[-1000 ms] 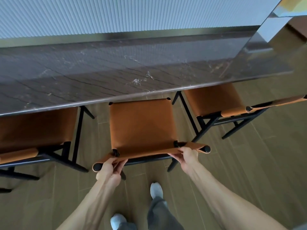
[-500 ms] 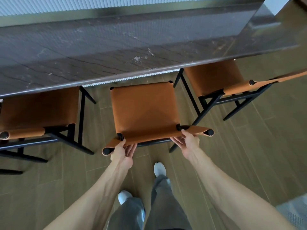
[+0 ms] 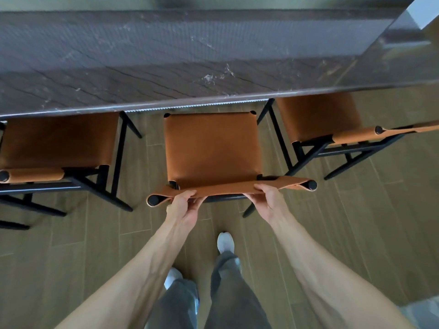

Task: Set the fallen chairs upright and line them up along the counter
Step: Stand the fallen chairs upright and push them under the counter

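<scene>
Head view: the middle chair (image 3: 211,148) stands upright at the counter (image 3: 166,67), its seat just clear of the edge; the left hand (image 3: 183,206) and right hand (image 3: 267,198) each pinch its leather backrest (image 3: 228,187); the left chair (image 3: 59,141) and right chair (image 3: 318,115) flank it, upright, partly under the counter.

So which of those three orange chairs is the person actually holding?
The middle chair. Both the left hand and right hand grip its backrest strap; the chairs on either side stand untouched.

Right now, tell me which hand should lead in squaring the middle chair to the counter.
Probably the right hand: the backrest sits skewed, its right end nearer the counter; the left hand steadies.
</scene>
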`<action>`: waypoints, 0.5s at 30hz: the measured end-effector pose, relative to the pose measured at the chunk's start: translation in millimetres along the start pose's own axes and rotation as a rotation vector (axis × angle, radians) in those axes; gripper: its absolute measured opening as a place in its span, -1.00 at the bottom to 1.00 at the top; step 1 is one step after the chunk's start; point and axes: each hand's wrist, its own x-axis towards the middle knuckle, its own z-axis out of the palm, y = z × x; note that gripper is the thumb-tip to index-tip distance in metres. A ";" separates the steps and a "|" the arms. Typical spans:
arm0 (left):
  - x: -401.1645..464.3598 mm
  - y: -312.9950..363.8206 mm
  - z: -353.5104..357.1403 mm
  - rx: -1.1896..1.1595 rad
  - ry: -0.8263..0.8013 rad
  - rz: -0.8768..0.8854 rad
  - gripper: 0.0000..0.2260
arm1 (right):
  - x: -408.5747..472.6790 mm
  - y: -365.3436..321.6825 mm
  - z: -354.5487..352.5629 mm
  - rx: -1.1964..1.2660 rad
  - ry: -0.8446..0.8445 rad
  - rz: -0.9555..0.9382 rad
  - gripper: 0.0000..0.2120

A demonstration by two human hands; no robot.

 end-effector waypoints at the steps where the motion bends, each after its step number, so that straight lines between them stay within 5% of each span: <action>1: -0.2 0.0 6.9 -0.009 -0.002 0.004 -0.60 | 2.8 -6.2 4.4 -0.003 -0.007 -0.004 -0.49; 10: 37.5 7.5 48.3 -0.019 0.006 0.036 -0.82 | 46.6 -36.7 37.8 0.000 0.025 0.032 -0.47; 15: 60.3 24.2 91.0 -0.019 -0.047 0.052 -0.73 | 78.7 -64.5 75.1 -0.052 -0.004 0.022 -0.47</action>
